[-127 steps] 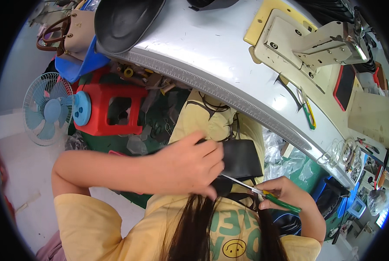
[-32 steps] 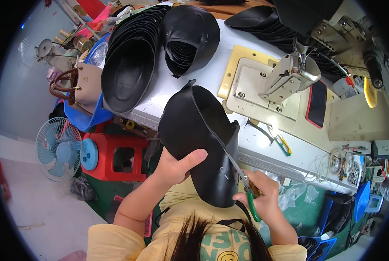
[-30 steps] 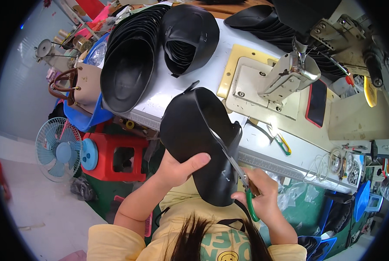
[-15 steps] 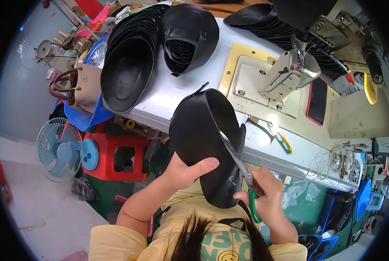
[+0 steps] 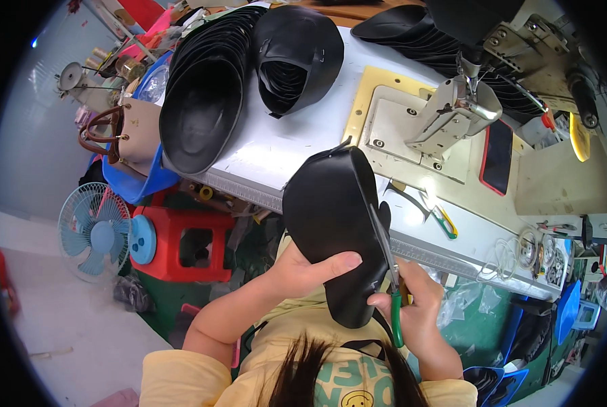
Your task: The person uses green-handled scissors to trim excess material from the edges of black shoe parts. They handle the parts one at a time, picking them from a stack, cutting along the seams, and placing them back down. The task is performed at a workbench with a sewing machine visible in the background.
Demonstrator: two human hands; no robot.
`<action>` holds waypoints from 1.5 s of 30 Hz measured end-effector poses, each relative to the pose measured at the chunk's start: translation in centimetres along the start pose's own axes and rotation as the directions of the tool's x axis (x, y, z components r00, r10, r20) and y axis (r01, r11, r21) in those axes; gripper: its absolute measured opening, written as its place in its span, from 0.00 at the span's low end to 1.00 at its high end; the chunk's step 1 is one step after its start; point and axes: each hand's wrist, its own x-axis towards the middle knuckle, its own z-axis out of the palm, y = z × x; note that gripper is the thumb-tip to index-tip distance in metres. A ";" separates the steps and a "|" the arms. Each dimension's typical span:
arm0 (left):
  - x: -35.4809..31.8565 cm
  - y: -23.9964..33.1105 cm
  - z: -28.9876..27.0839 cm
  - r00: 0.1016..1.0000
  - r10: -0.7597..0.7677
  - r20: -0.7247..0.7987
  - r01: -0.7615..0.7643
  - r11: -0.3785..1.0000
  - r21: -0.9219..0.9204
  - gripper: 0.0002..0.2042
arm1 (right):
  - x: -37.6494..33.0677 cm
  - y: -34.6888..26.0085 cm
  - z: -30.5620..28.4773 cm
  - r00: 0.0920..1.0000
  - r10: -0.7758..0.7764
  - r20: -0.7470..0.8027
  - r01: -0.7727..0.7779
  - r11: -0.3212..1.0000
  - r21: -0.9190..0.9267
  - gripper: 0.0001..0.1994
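Observation:
My left hand (image 5: 303, 273) grips a black, smooth, curved shoe-upper-like piece (image 5: 327, 203), its thumb lying on the outer face and its other fingers hidden behind. The piece is held up in front of my body, near the table's front edge. In my right hand (image 5: 420, 293) is a pair of scissors (image 5: 396, 319) with green handles, fingers wrapped round the grips. The blades point up along the right edge of the black piece, and the fold there partly hides their tips.
Stacked black pieces (image 5: 202, 122) stand on the white table, beside another black bundle (image 5: 303, 47). A sewing machine (image 5: 453, 119), a red-edged phone (image 5: 497, 157) and a yellow-green-handled tool (image 5: 446, 222) are farther right. At left are a fan (image 5: 102, 237), a red stool (image 5: 174, 268) and a handbag (image 5: 139, 132).
The black piece has shifted right and turned, so its open inner side shows less. My right hand and the scissors have moved slightly right, the blades now steeper.

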 end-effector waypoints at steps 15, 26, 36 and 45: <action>-0.3 -0.6 -4.9 0.963 -0.133 0.233 0.254 0.739 -0.624 0.24 | 0.5 2.9 -1.0 0.984 0.059 -0.169 0.012 0.921 0.389 0.29; -1.1 0.9 -4.1 0.951 -0.270 0.150 0.308 0.802 -0.511 0.32 | 1.9 1.8 -0.6 0.943 -0.281 -0.178 0.314 0.927 0.204 0.25; 2.5 12.1 -11.8 0.815 0.284 -0.505 0.170 0.717 0.676 0.24 | 0.2 4.2 -1.0 0.948 0.285 -0.142 -0.164 0.820 0.549 0.23; 15.2 9.3 -20.5 0.649 0.661 -0.375 0.562 -0.085 0.823 0.25 | -0.6 4.4 -0.5 0.989 0.136 0.049 -0.145 0.946 0.289 0.26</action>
